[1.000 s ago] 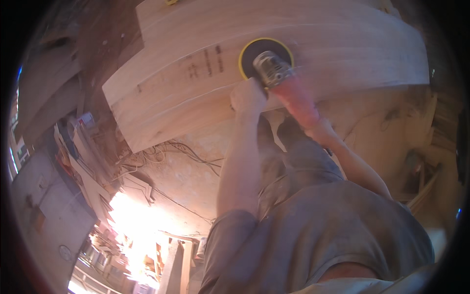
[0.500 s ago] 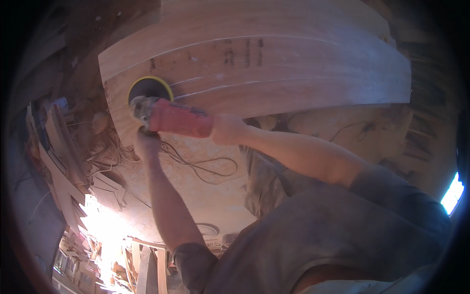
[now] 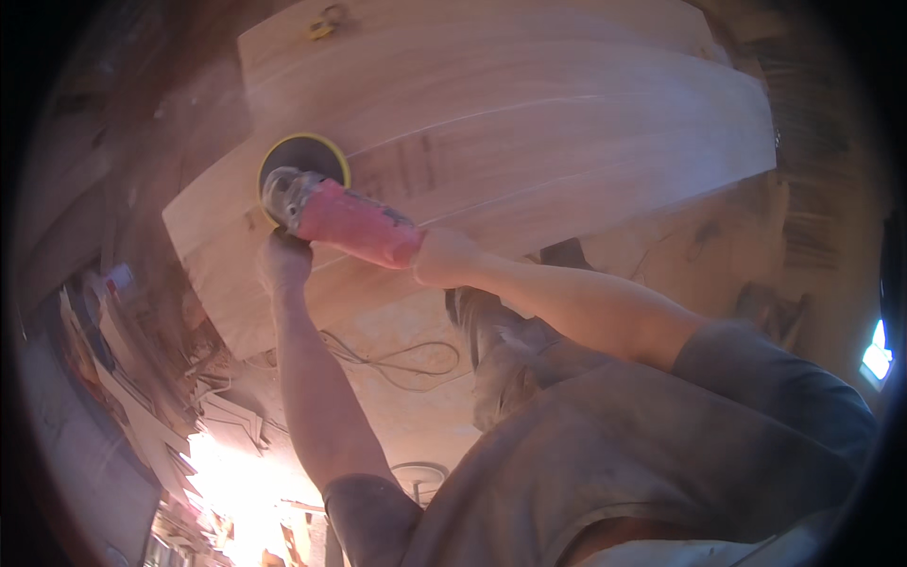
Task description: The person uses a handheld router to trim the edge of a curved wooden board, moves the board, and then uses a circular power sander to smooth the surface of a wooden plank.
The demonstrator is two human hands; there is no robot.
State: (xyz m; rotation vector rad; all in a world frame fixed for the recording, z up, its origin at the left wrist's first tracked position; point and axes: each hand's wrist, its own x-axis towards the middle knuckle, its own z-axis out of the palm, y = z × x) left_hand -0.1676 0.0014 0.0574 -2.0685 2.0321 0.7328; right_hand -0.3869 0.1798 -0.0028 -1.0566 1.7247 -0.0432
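A red angle grinder (image 3: 359,223) with a grey metal head is held over a large, pale brown wooden panel (image 3: 529,104). Its round dark sanding disc (image 3: 304,156), rimmed in yellow, lies at the panel's left part and seems to rest on the surface. My left hand (image 3: 283,263) is closed round the dark side handle by the head. The rear end of the red body is in the grip of my right hand (image 3: 444,259). Thin pale lines run along the panel, and dark marks on it are blurred.
A small yellow and dark object (image 3: 324,24) lies on the panel's far left. Below the near edge, a looped cable (image 3: 406,364) crosses the dusty floor. Wood offcuts (image 3: 132,378) are piled at the left, beside a glaring patch of light.
The grinder has shifted farther from the panel's near edge, both hands still on it. The view has tilted, so the panel sits lower at the left and the yellow object shows.
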